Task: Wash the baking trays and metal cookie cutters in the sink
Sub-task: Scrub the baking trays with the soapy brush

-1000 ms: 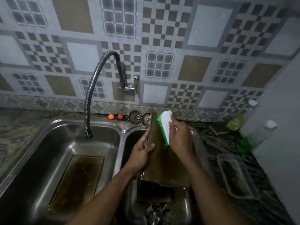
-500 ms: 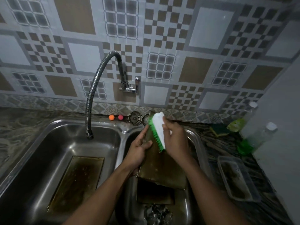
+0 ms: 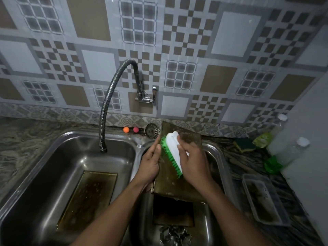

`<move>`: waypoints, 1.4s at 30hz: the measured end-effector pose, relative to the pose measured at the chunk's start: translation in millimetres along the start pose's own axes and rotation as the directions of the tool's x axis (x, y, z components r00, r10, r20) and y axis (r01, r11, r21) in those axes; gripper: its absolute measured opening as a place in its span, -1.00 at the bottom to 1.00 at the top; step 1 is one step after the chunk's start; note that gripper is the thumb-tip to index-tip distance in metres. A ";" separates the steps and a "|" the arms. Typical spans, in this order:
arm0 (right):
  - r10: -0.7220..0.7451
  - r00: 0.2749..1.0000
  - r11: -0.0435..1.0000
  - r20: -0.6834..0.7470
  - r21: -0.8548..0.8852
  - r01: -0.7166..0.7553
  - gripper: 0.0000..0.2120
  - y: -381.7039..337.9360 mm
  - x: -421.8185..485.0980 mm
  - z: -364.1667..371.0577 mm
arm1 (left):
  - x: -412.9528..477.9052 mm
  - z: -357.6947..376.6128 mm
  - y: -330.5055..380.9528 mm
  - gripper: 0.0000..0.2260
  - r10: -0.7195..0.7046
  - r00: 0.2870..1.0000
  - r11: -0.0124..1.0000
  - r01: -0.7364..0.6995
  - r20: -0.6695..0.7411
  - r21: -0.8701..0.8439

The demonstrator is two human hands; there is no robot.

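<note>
The scrub brush [image 3: 173, 153], clamped in right-hand fingers [image 3: 184, 153], has been drawn down the baking tray [image 3: 177, 183], left-hand fingers [image 3: 156, 150] clamped on its edge; scrubbing is progressing.

A double sink [image 3: 53, 150] is set into the counter [image 3: 21, 139]. One baking tray [image 3: 88, 197] lies flat in the left basin, under the faucet hose [image 3: 106, 107]. Over the right basin, the left hand [image 3: 150, 162] holds a second tray [image 3: 184, 139] tilted up by its left edge, and the right hand [image 3: 193, 162] presses a scrub brush [image 3: 173, 153] on it. Below lie a third tray [image 3: 173, 213] and, nearer, cookie cutters [image 3: 174, 235]. A plastic container [image 3: 264, 197] sits on the counter right of the sink, with bottles [image 3: 287, 148] behind it.
</note>
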State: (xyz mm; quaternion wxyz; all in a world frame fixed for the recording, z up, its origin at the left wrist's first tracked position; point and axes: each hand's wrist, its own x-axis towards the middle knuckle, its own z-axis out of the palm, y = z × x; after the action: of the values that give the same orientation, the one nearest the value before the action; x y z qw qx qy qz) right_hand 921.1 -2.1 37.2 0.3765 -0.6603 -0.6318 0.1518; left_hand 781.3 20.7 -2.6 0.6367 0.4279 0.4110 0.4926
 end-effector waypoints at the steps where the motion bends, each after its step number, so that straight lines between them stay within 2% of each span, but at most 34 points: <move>1: 0.037 0.999 0.999 -0.009 -0.020 -0.037 -0.65 5.9 1.5 -1.6 | -1.1 -0.6 -0.9 -0.63 0.001 1.000 1.000 -0.001 -0.004 0.003; 5: 0.117 0.991 0.991 -0.058 -0.064 -0.120 -0.64 15.9 14.0 -3.1 | -2.7 2.6 -5.0 -0.63 -0.012 1.000 1.000 0.012 -0.002 0.024; 8: 0.052 0.998 0.999 -0.029 -0.004 -0.052 -0.65 0.7 3.8 4.7 | 1.8 3.2 0.1 -0.63 0.042 0.999 0.994 -0.040 -0.017 0.097; 10: -0.008 1.000 1.000 0.008 0.021 0.007 -0.64 -6.3 -15.0 9.6 | 7.1 -0.3 0.7 -0.64 0.057 0.995 0.991 -0.047 -0.082 0.122; 14: -0.081 0.995 0.996 0.062 0.038 0.078 -0.65 4.9 -45.0 3.2 | 10.5 -11.2 -6.6 -0.65 0.025 0.983 1.000 -0.026 -0.180 0.002; 17: -0.011 1.000 1.000 0.003 -0.008 0.011 -0.65 24.0 -38.0 -2.8 | 8.3 -9.0 -8.4 -0.64 0.009 0.980 0.995 -0.030 -0.200 -0.098; 20: 0.044 0.999 0.999 -0.018 0.030 -0.044 -0.65 17.9 -33.6 2.2 | 10.2 0.1 -7.8 -0.60 0.024 0.983 0.996 -0.040 -0.180 -0.083; 22: -0.027 1.000 0.999 0.007 0.042 0.027 -0.64 2.2 -44.7 8.2 | 13.5 1.4 -6.6 -0.61 0.010 0.975 0.996 -0.029 -0.221 -0.080; 26: -0.145 0.988 0.989 0.056 0.015 0.145 -0.61 2.9 -71.2 5.1 | 20.9 -10.4 -7.1 -0.60 -0.022 0.949 0.983 -0.037 -0.315 -0.180; 29: -0.081 0.997 0.994 0.012 -0.075 0.082 -0.64 28.7 -62.8 -4.4 | 19.5 -15.2 -11.1 -0.59 -0.031 0.946 0.981 -0.033 -0.321 -0.193; 32: 0.022 0.998 0.998 -0.051 -0.052 -0.024 -0.64 35.7 -49.7 -5.2 | 15.9 -7.4 -15.4 -0.60 -0.036 0.949 0.983 -0.023 -0.314 -0.181; 38: -0.180 0.983 0.983 0.045 -0.025 0.181 -0.62 3.5 -73.7 8.9 | 22.5 -5.1 -14.1 -0.59 0.009 0.938 0.990 -0.058 -0.346 -0.131; 42: -0.077 0.997 0.993 -0.023 -0.088 0.075 -0.60 40.4 -66.7 -6.0 | 23.2 -19.0 -16.2 -0.59 0.018 0.917 0.992 -0.066 -0.399 -0.108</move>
State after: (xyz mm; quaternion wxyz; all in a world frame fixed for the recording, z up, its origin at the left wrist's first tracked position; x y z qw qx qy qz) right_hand 943.8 -64.0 -5.0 0.3612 -0.6535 -0.6575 0.1009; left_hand 772.0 43.7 -26.0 0.5537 0.2891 0.4921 0.6064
